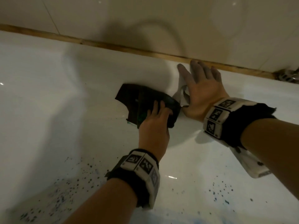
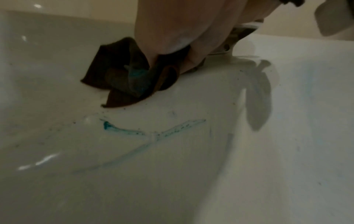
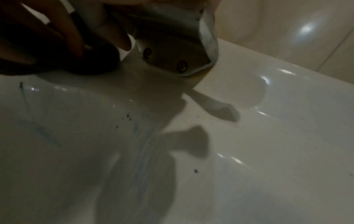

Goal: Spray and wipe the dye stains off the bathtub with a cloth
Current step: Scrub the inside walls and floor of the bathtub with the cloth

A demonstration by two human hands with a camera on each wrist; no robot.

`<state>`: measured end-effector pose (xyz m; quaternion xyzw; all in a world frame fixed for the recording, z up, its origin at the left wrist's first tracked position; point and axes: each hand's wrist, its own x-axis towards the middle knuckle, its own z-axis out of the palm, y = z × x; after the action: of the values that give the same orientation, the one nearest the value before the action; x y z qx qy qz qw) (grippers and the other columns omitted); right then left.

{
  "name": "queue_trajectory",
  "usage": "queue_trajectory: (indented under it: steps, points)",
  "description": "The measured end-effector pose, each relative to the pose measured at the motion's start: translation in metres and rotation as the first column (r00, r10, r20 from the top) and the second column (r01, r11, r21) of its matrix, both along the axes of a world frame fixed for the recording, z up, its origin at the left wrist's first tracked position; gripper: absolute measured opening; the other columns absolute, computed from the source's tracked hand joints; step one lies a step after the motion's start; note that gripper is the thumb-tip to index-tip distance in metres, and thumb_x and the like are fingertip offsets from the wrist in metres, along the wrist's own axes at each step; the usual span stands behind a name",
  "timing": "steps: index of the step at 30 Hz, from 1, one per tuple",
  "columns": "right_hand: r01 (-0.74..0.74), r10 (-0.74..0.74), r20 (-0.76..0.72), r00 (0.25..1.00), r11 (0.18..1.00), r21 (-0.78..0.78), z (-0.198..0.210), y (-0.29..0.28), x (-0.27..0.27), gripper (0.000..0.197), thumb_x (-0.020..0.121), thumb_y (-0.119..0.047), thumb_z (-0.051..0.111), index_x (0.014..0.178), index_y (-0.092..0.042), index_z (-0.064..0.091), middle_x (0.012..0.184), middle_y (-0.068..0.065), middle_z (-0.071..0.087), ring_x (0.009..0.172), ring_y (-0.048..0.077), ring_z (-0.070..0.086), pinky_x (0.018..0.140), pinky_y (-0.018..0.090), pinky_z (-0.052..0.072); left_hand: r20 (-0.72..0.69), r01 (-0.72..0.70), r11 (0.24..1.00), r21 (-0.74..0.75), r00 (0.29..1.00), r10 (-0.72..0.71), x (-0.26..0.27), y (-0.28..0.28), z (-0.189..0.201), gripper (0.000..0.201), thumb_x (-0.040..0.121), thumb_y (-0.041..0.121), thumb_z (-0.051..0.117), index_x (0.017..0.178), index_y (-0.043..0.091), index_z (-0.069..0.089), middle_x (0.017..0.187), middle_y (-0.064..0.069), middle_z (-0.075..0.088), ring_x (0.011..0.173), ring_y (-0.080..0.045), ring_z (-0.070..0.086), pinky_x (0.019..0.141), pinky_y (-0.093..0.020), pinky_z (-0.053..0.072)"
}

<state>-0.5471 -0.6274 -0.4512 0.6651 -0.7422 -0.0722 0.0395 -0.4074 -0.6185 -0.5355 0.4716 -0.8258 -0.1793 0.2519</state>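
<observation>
A dark cloth (image 1: 142,101) with teal dye on it lies bunched on the white bathtub (image 1: 48,94) wall. My left hand (image 1: 156,110) grips its near edge, fingers curled into the folds. In the left wrist view the cloth (image 2: 122,75) sits just above a teal dye smear (image 2: 122,131). Dye speckles (image 1: 74,177) dot the tub at the lower left, and more speckles (image 1: 223,191) at the lower right. My right hand (image 1: 195,75) lies flat with straight fingers over a metal grab handle (image 1: 182,94) on the tub wall. No spray bottle is in view.
A wooden strip (image 1: 113,46) runs between the tub rim and the tiled wall (image 1: 145,12). A metal fitting (image 1: 288,75) shows at the far right. The handle's bracket (image 3: 172,50) with two screws fills the top of the right wrist view.
</observation>
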Motion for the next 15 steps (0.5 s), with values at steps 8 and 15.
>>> queue_trajectory:
  steps: [8,15]
  points:
    - [-0.113,0.196,0.291,0.937,0.954,-0.277,-0.003,0.053,-0.006,0.076,0.081,-0.029,0.059,0.147,-0.024,0.022,0.156,0.007,0.009,0.143,0.024,0.009,0.115,0.043,-0.003,-0.060,-0.077,0.997,-0.015,0.995,0.076,-0.014,0.007,0.008,0.039,0.091,0.008,0.051,0.130,0.013,0.052,0.125,-0.015,0.059,0.104,-0.031,0.060,0.089,-0.035,0.046]
    - [0.152,0.078,0.597,0.799,0.933,-0.326,-0.061,0.190,-0.037,0.065,0.080,-0.016,0.057,0.135,-0.039,0.033,0.149,-0.005,0.026,0.131,0.017,0.035,0.104,0.033,0.036,-0.411,0.017,0.933,0.361,0.900,0.142,-0.029,0.068,0.022,0.021,0.085,-0.001,0.055,0.086,0.019,0.061,0.073,0.000,0.056,0.064,-0.012,0.049,0.056,-0.014,0.036]
